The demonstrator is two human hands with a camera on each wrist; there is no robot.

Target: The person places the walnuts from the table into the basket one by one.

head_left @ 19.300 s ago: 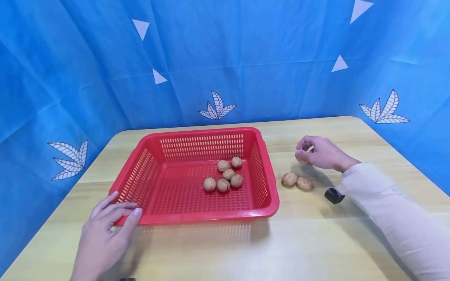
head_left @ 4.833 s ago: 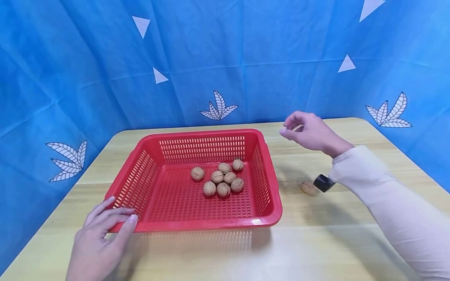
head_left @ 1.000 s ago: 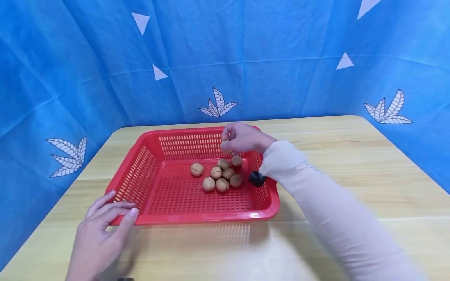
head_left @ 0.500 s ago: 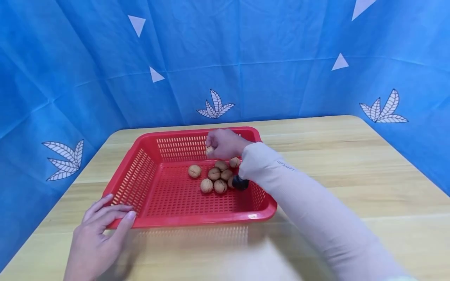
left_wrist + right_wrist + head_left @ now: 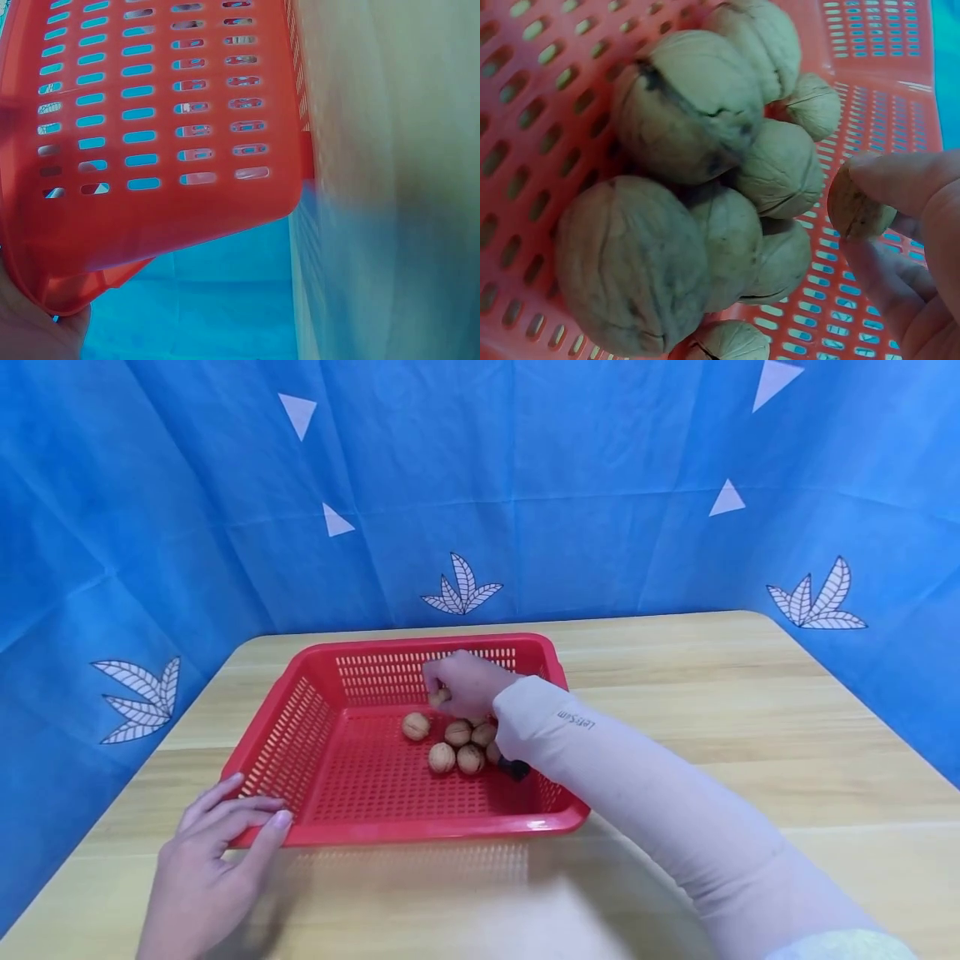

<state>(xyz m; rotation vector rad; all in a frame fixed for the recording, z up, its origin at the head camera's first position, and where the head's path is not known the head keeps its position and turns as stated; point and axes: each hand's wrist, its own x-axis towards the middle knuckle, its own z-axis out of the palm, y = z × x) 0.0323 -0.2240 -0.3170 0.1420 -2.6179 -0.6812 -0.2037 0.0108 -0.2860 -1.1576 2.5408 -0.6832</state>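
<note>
A red plastic basket (image 5: 435, 832) with slotted walls stands on the table. My left hand (image 5: 202, 872) holds its near left corner, fingers bent over the rim and thumb along the front edge. Inside the basket, toward the back wall, my right hand (image 5: 467, 683) pinches a walnut (image 5: 855, 206) between thumb and fingertips. Just below and beside that hand lies a cluster of several walnuts (image 5: 457, 733), partly covered by the hand and sleeve. One walnut (image 5: 416, 726) sits a little left of the cluster on the slotted floor.
The pale wooden table (image 5: 720, 710) extends to the right of the basket. Behind it hangs a blue curtain (image 5: 585, 543) with white leaf and triangle prints. A small black device (image 5: 514, 768) is worn under the right wrist, low inside the basket.
My right hand has carried the last walnut from the table over the right wall, then left and down into the basket. My left hand has stayed at the corner.
</note>
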